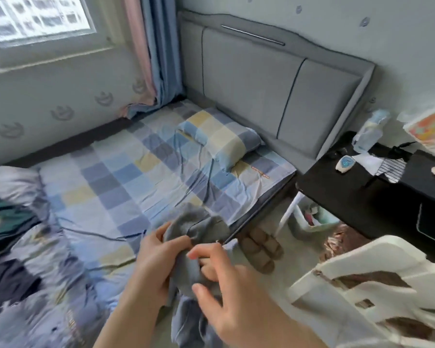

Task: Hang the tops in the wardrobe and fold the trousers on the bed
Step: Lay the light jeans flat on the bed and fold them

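A grey-blue garment (199, 229) hangs bunched between both my hands above the bed's near edge; I cannot tell whether it is a top or trousers. My left hand (156, 257) pinches its upper left part. My right hand (224, 292) grips the cloth just below and to the right, fingers curled into the folds. The lower part of the garment (194, 320) drops down between my forearms. The bed (126, 182) has a blue, yellow and grey checked sheet. No wardrobe is in view.
A checked pillow (219, 139) lies by the grey headboard (261, 91). A crumpled duvet with dark clothes (8, 222) covers the bed's left. A black bedside table (377, 187) holds a bottle (369, 131). Slippers (261, 249) lie on the floor. A white plastic chair (377, 292) stands at right.
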Tool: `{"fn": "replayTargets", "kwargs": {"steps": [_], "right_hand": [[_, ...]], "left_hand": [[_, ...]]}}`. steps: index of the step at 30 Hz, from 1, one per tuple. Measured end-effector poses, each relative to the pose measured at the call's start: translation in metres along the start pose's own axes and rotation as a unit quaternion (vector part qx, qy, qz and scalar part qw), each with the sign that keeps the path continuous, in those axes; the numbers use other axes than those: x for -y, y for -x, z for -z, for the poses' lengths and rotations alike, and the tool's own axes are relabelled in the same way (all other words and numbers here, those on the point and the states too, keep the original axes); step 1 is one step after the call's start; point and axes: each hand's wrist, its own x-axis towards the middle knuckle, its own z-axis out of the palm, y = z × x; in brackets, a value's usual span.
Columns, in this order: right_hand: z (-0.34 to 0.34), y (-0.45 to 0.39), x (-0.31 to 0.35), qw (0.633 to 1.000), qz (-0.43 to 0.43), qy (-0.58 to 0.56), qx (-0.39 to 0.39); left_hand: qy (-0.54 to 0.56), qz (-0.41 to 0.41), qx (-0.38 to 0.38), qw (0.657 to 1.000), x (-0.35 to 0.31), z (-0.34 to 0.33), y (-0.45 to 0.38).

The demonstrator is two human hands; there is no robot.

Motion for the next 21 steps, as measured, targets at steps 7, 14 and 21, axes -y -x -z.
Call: {"fn": "replayTargets", "kwargs": {"steps": [7, 14, 21], "right_hand": [[0.003, -0.055, -0.079, 0.989, -0.124, -0.03, -0.078], [0.009, -0.15, -0.164, 0.967, -0.226, 0.028, 0.113], [0.057, -0.246, -0.149, 0.981, -0.086, -0.115, 0.128]], "left_hand": [[0.002, -0.067, -0.066, 0.996, -0.015, 0.066, -0.005], [-0.101, -0.153, -0.009, 0.983, -0.044, 0.082, -0.029], [-0.065, -0.145, -0.03, 0.987, -0.078, 0.106, -0.073]]}}
